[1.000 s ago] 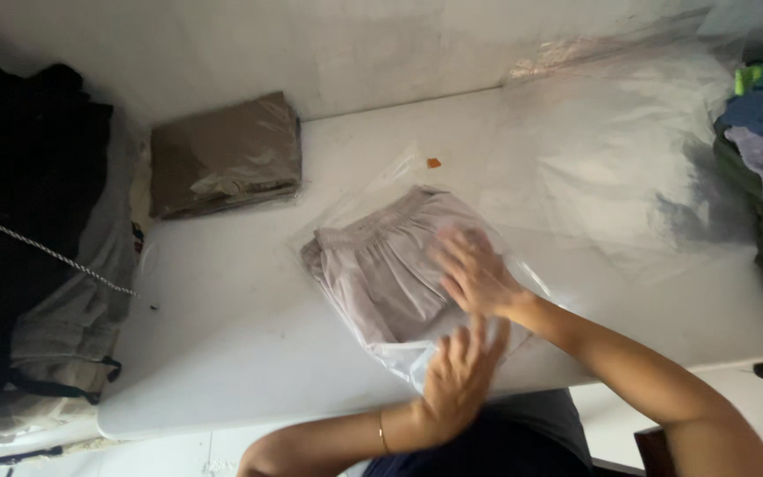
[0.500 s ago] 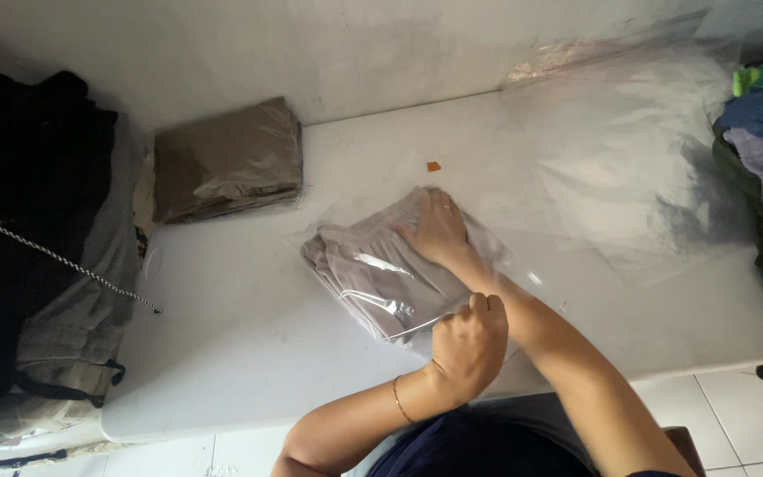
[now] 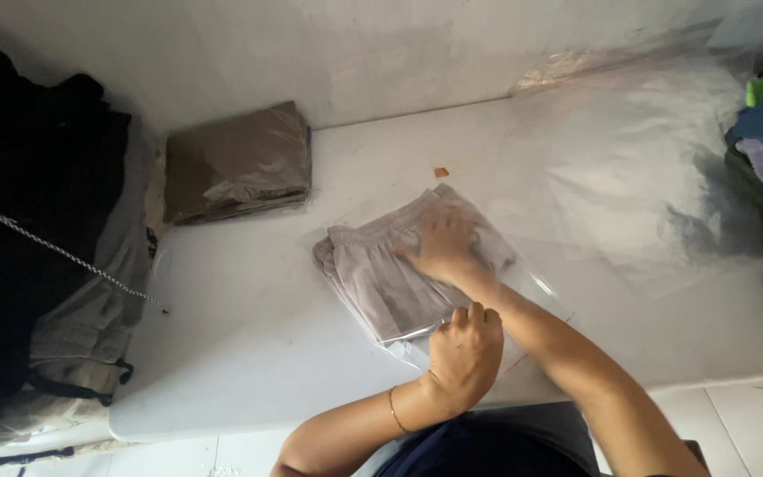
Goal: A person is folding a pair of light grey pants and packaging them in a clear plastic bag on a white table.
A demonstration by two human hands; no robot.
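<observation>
— What lies at the table's (image 3: 249, 353) left end?

— Dark clothes (image 3: 19, 221) heaped off the left edge, then a brown packed bundle (image 3: 238, 162) against the back edge.

— And the middle?

— A folded grey garment (image 3: 381, 278) in a clear plastic bag (image 3: 536, 284), near the front edge. The left hand (image 3: 464, 356) is closed, pinching the bag's open end; the right hand (image 3: 443, 246) lies flat, fingers spread, pressing the cloth.

— How would it handle?

— Probably light, soft and limp, the film slippery; best gripped at the bag's edge.
</observation>
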